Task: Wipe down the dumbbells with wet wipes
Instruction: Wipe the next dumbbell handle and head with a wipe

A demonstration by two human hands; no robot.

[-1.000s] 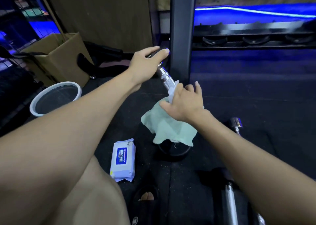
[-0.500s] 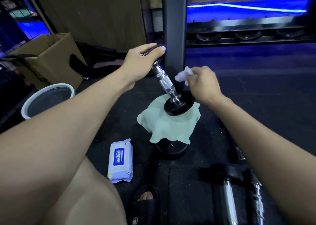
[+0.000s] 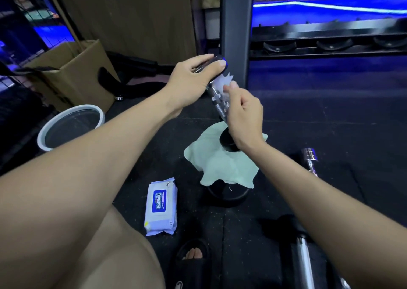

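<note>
Nearest the person, a wipes pack (image 3: pixel 161 207) lies flat on the floor (image 3: pixel 330 123) beside the bare knee, and chrome bars (image 3: pixel 305 264) lie by the near right edge of the view. Past them, a green cloth (image 3: pixel 222 163) drapes over a dark round weight, and the dumbbell (image 3: pixel 218 100) stands on it, its lower black plate resting on the cloth.

The dumbbell's long axis runs steeply up and tilts away to the left, from that plate to its top end. The right hand (image 3: pixel 244 117) sits low on the shaft, fingers curled round a white wipe (image 3: pixel 221 83) pressed to the knurled chrome. The left hand (image 3: pixel 193 80) is higher and farther off, gripping the top end to steady it.

So the unwiped run of the shaft probably lies up and away from the right hand, toward the left; the wipe's exact contact is partly hidden by the fingers. A stroke along that tilt needs the left grip held firm.

Farther left stand a white bucket (image 3: pixel 70 126) and a cardboard box (image 3: pixel 74 73).
</note>
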